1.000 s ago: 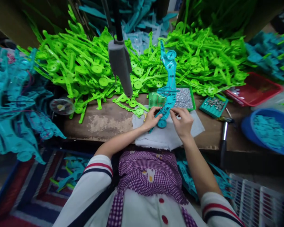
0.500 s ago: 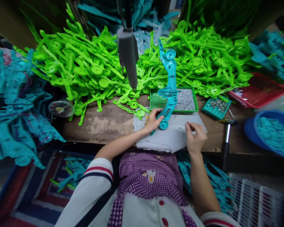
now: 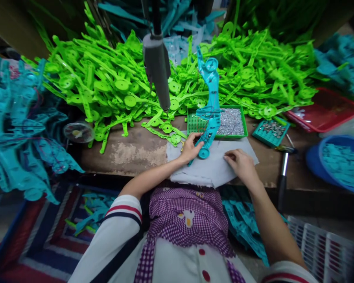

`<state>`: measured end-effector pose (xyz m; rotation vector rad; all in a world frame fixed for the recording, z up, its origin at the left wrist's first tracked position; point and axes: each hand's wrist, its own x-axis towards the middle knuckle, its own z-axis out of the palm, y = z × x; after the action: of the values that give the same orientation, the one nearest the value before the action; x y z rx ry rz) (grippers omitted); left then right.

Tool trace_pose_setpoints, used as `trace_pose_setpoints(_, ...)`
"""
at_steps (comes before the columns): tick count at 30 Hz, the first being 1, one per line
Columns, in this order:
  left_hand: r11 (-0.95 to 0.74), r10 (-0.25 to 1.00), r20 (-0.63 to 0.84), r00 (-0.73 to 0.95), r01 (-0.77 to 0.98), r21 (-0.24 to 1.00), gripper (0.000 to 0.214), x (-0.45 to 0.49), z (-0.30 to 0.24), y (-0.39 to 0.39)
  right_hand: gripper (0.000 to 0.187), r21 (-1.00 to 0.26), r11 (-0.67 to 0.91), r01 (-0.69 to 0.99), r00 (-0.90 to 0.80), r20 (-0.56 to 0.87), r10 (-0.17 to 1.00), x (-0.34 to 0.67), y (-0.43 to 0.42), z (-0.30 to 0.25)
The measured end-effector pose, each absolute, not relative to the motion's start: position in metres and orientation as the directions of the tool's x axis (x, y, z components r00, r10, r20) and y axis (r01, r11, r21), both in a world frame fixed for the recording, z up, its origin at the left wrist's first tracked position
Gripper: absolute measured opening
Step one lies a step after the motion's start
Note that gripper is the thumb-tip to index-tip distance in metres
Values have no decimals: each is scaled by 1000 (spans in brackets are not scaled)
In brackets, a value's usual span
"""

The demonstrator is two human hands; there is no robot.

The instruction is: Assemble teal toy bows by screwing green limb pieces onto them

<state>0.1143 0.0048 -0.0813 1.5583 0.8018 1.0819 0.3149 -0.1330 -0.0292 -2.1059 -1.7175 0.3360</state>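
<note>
My left hand (image 3: 191,149) is closed round the lower end of a long blue-turquoise plastic part (image 3: 211,92). That part stands up from my grip, with round discs at both ends and thin wires along it. Beneath both hands lies a light grey cloth (image 3: 212,169). On the right of the cloth, my right hand (image 3: 241,163) has thumb and fingertips pinched together low over it. Whatever sits between those fingertips is too small or hidden to name. Behind the blue part is a green basket (image 3: 244,136) of small silvery pieces.
Bright green plastic parts (image 3: 106,82) are heaped across the back. A grey electric screwdriver (image 3: 157,72) hangs over the bench. Rightward are a teal tray (image 3: 268,137) of metal pieces, a hammer (image 3: 284,169), a red tray (image 3: 339,103) and a blue bucket (image 3: 315,161). More blue parts (image 3: 14,118) hang left.
My right hand has moved left and lowered its fingertips to where a small whitish piece lay on the cloth. My left hand keeps its grip on the blue part.
</note>
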Motion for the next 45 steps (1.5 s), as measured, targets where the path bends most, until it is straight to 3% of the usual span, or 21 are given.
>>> trace_pose_setpoints(3,-254,894,248,373,-33,967,32,115,-81,5,19,-443,-133,887,182,72,981,316,-128,-19)
trace_pose_setpoints(8,-262,884,266,384,-64,963,33,114,-81,5,17,-572,84,816,239,466,852,281,-100,7)
trace_pose_setpoints(13,-263,890,268,369,-64,963,33,114,-80,5,18,-411,175,895,141,631,763,262,-57,2)
trace_pose_setpoints(20,-271,890,271,366,-51,961,30,114,-78,4,19,-118,191,974,-70,651,756,275,-52,-14)
trace_pose_setpoints(30,-263,899,255,357,-28,964,29,113,-78,3,29,-88,194,977,-115,547,829,273,-84,-11)
trace_pose_setpoints(32,-248,905,237,354,-15,969,30,113,-78,3,28,-150,112,982,-1,592,806,293,-94,-4)
trace_pose_setpoints(34,-239,905,225,361,-6,971,30,113,-78,3,26,-245,-83,966,225,635,739,325,-94,4)
trace_pose_setpoints(36,-239,901,225,371,-7,971,31,113,-78,4,25,-288,-276,917,397,597,697,363,-82,8)
trace_pose_setpoints(37,-239,900,226,373,-10,971,31,112,-77,4,24,-256,-331,908,419,527,739,381,-72,7)
trace_pose_setpoints(40,-229,903,219,369,-17,973,32,112,-76,4,36,-210,-385,899,437,363,823,422,-37,-4)
trace_pose_setpoints(45,-222,902,210,377,-14,975,32,113,-75,3,52,-331,-359,872,469,362,805,445,-6,-32)
